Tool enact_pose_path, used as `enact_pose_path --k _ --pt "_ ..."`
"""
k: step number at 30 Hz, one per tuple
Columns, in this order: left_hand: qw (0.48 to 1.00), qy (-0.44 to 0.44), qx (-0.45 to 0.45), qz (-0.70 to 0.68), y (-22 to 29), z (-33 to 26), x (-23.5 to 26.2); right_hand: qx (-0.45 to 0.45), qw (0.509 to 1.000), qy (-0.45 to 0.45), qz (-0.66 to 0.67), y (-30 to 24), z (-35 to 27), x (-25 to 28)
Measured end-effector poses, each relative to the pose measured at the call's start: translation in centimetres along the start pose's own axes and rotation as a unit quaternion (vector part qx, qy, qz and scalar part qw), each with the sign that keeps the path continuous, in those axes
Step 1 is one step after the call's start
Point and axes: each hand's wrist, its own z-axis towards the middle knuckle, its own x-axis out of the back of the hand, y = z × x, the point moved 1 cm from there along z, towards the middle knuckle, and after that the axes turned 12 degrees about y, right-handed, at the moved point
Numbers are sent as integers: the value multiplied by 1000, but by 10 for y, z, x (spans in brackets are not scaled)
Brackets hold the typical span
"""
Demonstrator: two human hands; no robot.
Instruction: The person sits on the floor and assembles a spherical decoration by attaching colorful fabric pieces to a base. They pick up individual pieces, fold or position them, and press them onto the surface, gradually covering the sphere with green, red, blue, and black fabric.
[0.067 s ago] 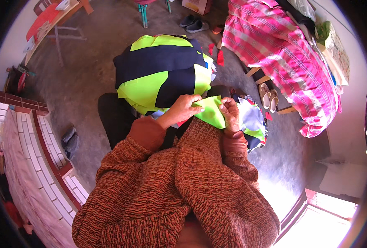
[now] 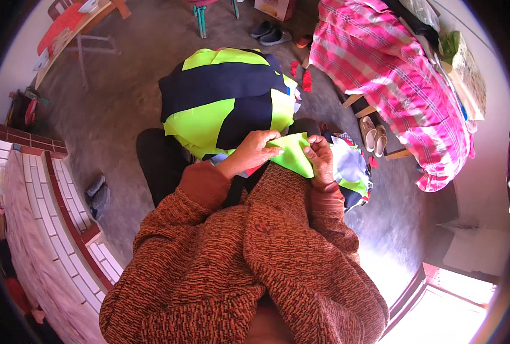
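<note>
Nothing moved | left hand and right hand pinch green cloth, wrists bent inward

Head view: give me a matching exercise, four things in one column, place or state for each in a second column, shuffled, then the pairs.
Things:
1. lime fabric piece
2. navy and lime patchwork bundle
3. pink striped blanket
4. pale slippers

Places or states:
A. on the floor beside the bed frame
B. draped over the bed at upper right
C. pinched between left hand and right hand
D. piled just beyond the hands

Pairs: 1-C, 2-D, 3-B, 4-A
</note>
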Motion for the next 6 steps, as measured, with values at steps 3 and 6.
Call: enact_pose_path --k 3,6 --pt "998 2 20 -63 12 -2 11 2 1000 -29 -5 -9 1 -8" --pt "995 -17 41 -92 22 -4 31 8 999 -32 -15 -20 3 -17"
